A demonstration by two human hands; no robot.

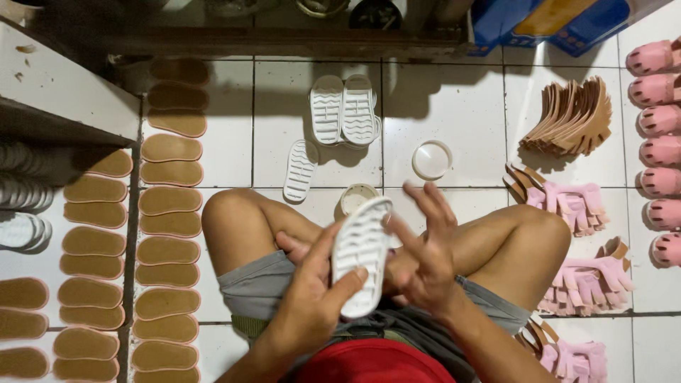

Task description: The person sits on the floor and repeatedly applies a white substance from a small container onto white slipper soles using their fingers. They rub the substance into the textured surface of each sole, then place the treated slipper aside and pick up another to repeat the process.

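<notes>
The left hand (312, 298) was clamped on a white sole (362, 255) above the lap, tread up; the right hand (425, 255) hovered just beside it, fingers spread, holding nothing. Three more white soles (342, 110) lay on the floor (454, 99) ahead, seemingly still unworked, near a small tub (357, 198) and lid (432, 159). Tan insoles (169, 213) lay in rows at left, pink straps (574, 206) and finished pink slippers (656, 120) at right.

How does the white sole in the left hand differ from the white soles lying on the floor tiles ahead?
The held white sole is raised and tilted in the left hand; the floor soles lie flat, untouched. The held one is single; two of those lie side by side, one apart. All are white with wavy tread.
</notes>
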